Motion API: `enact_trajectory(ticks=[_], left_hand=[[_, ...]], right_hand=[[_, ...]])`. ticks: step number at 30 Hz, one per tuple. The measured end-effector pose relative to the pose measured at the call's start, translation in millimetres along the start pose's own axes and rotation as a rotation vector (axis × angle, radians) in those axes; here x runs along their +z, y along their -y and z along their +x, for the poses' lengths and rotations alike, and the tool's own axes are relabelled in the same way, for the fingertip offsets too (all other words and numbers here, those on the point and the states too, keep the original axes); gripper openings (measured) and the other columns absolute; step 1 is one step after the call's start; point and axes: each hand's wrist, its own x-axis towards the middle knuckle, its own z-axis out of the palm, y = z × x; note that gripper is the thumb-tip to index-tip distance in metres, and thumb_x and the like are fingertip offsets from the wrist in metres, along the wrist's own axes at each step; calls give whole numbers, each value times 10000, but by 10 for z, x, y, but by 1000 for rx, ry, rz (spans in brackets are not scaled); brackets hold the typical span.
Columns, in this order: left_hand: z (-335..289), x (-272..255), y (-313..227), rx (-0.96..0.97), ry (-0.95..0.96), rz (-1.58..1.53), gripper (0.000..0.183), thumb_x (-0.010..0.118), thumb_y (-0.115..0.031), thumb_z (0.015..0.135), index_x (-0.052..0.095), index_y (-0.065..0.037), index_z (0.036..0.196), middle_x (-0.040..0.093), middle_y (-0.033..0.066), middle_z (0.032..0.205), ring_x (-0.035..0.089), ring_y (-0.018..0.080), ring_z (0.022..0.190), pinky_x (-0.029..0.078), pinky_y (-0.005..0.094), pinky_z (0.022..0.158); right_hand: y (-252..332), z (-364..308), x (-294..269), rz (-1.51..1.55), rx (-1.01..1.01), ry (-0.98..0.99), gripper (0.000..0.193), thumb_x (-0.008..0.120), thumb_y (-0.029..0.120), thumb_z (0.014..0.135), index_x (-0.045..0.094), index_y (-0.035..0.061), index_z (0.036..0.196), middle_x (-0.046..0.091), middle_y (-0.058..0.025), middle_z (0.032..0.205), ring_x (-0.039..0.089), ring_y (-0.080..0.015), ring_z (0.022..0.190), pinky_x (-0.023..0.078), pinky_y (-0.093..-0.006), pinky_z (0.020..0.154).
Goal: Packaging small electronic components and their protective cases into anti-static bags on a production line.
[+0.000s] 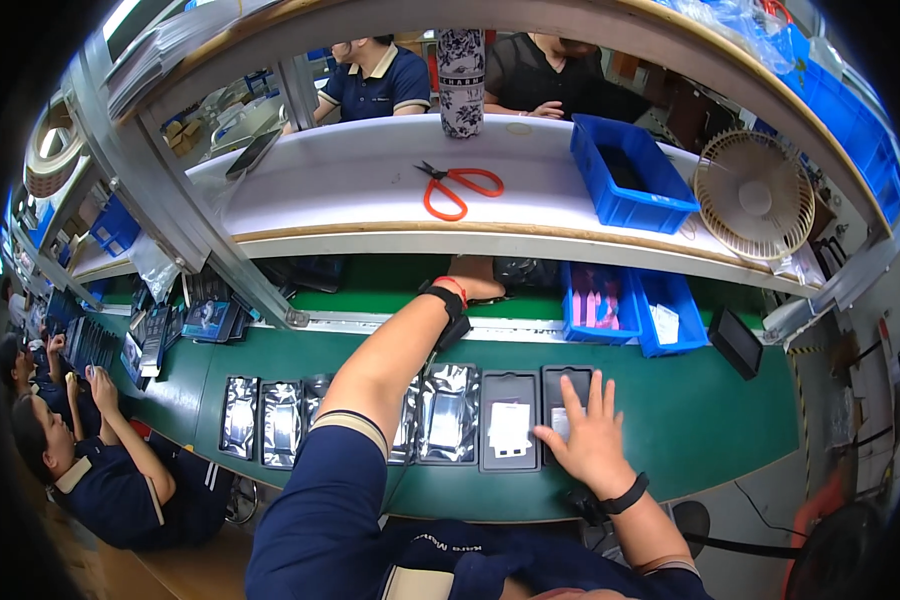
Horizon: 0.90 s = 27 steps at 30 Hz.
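My left arm stretches forward, and my left hand [478, 277] is under the raised shelf beside dark plastic-wrapped items [526, 271]. The shelf edge hides its fingers. My right hand [592, 430] has its fingers spread over a black tray [568, 374] at the right end of a row. Left of it lies another black tray [495, 384] with white cards [510, 428] in it. Farther left, several black trays hold shiny silver-and-black pouches, such as one pouch [449, 410]; my left arm covers part of the row.
Blue bins [602, 333] stand below the shelf [370, 190]. On the shelf are orange-handled scissors [454, 190], a patterned bottle [461, 85], a blue bin [630, 205] and a fan [755, 190]. A black box [736, 343] sits right. A co-worker [110, 470] sits left; others sit across.
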Motion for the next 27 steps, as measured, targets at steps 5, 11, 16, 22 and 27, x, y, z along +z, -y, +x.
enact_trajectory(ticks=[5,11,16,22,27], left_hand=[[-86,143,362,115,-139,0,357,602,-126,757,564,-31,1100,602,221,1039,572,379,993,467,437,842],[-1015,-492,-72,238,-237,-17,122,490,-45,792,538,2,894,630,222,841,626,363,779,499,452,606],[-2250,-210,-827,278,-316,293,485,549,-78,722,507,115,1165,584,271,1126,613,372,995,511,382,821],[-2620,532,-1196,250,-26,118,577,550,-278,821,457,78,1265,426,270,1331,408,403,1242,345,527,981],[-2585,493,-1133,209,105,10,884,617,-551,759,337,18,1375,281,215,1451,236,367,1358,227,565,1049]], right_hand=[[-36,979,-462,-102,-240,-378,591,690,336,750,513,14,1212,522,-251,1212,471,-414,1156,400,-505,932],[278,2374,-314,-386,-393,-74,421,648,154,690,603,17,1085,589,-227,1120,548,-357,1091,432,-414,930],[606,2656,-184,-382,-542,-33,533,660,161,616,599,71,1137,550,-188,1205,493,-358,1165,390,-441,984],[665,2566,-143,-311,-687,-227,327,578,105,757,619,103,1081,551,-178,1199,492,-355,1158,376,-435,985],[504,2029,-340,-63,-617,56,354,504,0,765,606,38,1101,616,-222,1053,597,-364,983,479,-406,840]])
